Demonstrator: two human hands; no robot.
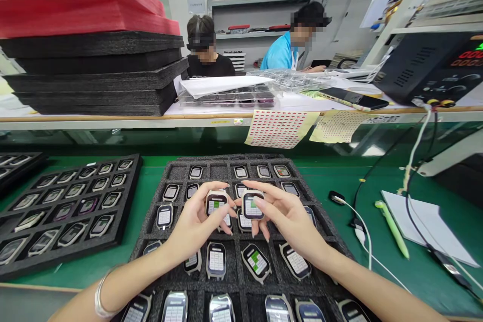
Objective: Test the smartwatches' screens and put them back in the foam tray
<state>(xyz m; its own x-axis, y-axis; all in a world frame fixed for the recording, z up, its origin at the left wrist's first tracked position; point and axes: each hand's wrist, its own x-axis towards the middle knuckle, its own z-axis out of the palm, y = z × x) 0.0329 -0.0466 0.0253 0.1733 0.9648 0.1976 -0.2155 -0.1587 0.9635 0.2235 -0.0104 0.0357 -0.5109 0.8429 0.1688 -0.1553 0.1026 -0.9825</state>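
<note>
My left hand (196, 224) holds a small smartwatch body (216, 204) with a lit screen, pinched between thumb and fingers. My right hand (289, 219) holds a second lit watch body (252, 206) the same way, right beside the first. Both hands hover over a black foam tray (177, 168) whose pockets hold several more watch bodies, some with lit screens. A bracelet is on my left wrist (101, 298).
A second black foam tray (128, 211) of watches lies at left on the green mat. A green pen (392, 227), white paper (426, 224) and cables lie at right. A raised shelf carries stacked foam sheets (94, 68), a clear tray and a power supply (433, 68). Two people sit beyond.
</note>
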